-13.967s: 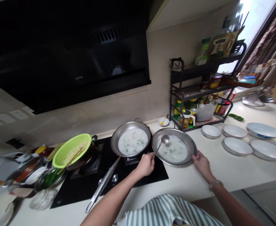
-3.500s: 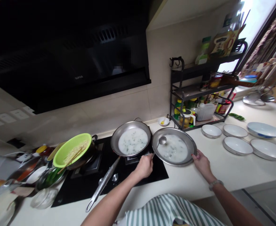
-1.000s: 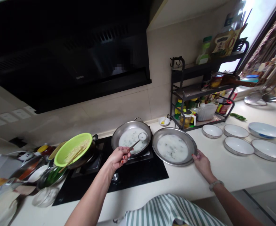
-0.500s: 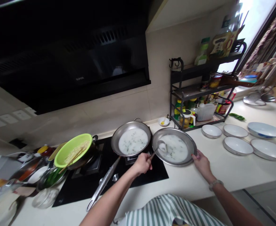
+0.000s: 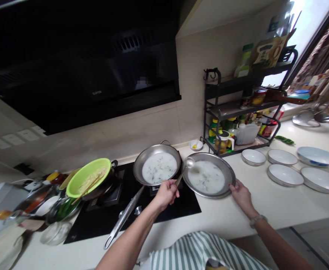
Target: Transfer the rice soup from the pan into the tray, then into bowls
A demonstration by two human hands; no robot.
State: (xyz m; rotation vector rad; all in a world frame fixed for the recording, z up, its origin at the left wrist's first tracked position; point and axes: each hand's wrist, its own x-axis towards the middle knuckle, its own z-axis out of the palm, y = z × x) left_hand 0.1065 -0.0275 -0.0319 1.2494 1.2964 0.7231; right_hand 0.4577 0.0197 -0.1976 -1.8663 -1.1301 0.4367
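Observation:
My left hand (image 5: 166,194) is closed around the handle of a metal ladle (image 5: 190,162). The ladle's bowl is at the left inner side of a wide metal basin (image 5: 228,176), above the white liquid (image 5: 206,178) with green flecks in it. At the basin's right rim my right hand (image 5: 241,194) grips the edge. To the left, a metal frying pan (image 5: 139,168) sits on the black stove, holding similar white liquid with green bits. Its long handle (image 5: 125,215) points down-left toward the counter's front edge.
Left on the stove is a lime-green bowl (image 5: 72,183) of pale food with chopsticks across it. Several white dishes (image 5: 285,175) stand on the right counter. A black spice rack (image 5: 217,108) is behind the basin, and a range hood (image 5: 97,56) hangs overhead.
The ladle's bowl has moved up and left, out of the liquid to the basin's left side. My left hand has shifted slightly with it. My right hand keeps its grip on the rim.

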